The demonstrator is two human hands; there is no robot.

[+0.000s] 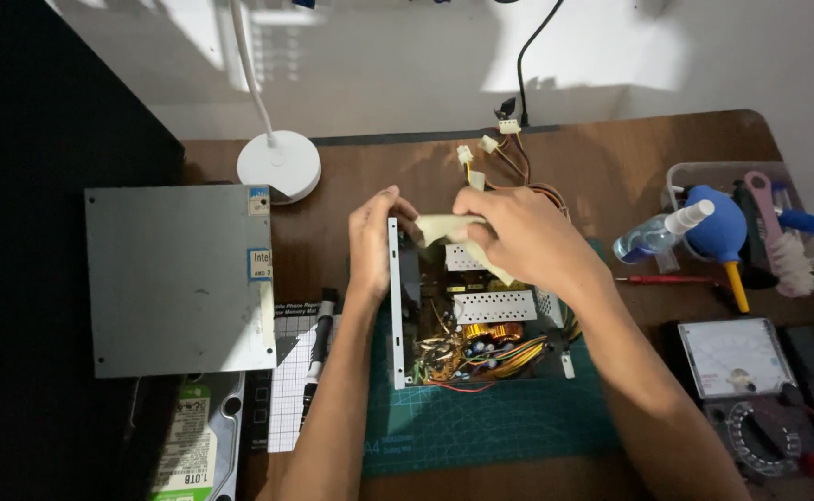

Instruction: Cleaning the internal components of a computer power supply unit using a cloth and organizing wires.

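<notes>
Pale yellow cloth (444, 228): pinched between right hand (518, 237) fingers (474, 232), above open metal power-supply box (467, 320).
Left hand (374, 241): fingers curled together gripping the box's wall.

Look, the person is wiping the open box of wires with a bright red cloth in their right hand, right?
Not quite. The cloth is pale yellow, not red. The head view shows the right hand pressing it onto the open box of wires, while the left hand steadies the box's metal wall.

Open power supply (467, 325), wiring exposed, flat on green mat (481, 422); pale cloth (444, 227) bunched above its far end.
</notes>
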